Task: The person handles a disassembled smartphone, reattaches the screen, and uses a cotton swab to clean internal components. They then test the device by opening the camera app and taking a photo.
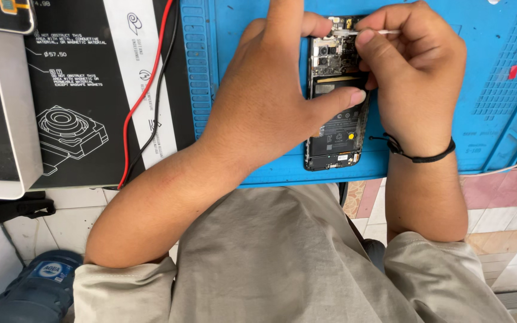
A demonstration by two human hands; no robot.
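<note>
Along the far left edge of the view, a grey-framed device [4, 113] is lying half cut off by the frame, its dark face showing nothing readable, and beside it a black printed mat [85, 90] is carrying white line drawings, with a red wire [145, 90] and a black wire [161, 90] trailing down across it. Below, on the tiled floor, a blue bottle [40, 287] is showing only in part. Moving rightward, a blue silicone work mat [486, 66] is covering the worktop, and the left hand [270, 101] is resting on it, its grip pressing down on the opened phone [337, 128]: the thumb is lying across the middle of the phone while the other fingers are reaching past the top edge of the frame, so how they are set cannot be told. The phone is lying with its back cover off, battery and circuit board exposed, its left side hidden under that hand. Just to the right, the right hand [414, 72] is curled over the phone's upper end, its grip pinched together on a thin white stick [384, 32] whose tip is pointing at the board; whether the tip is touching is too small to tell. A black band [420, 157] is circling that wrist.
</note>
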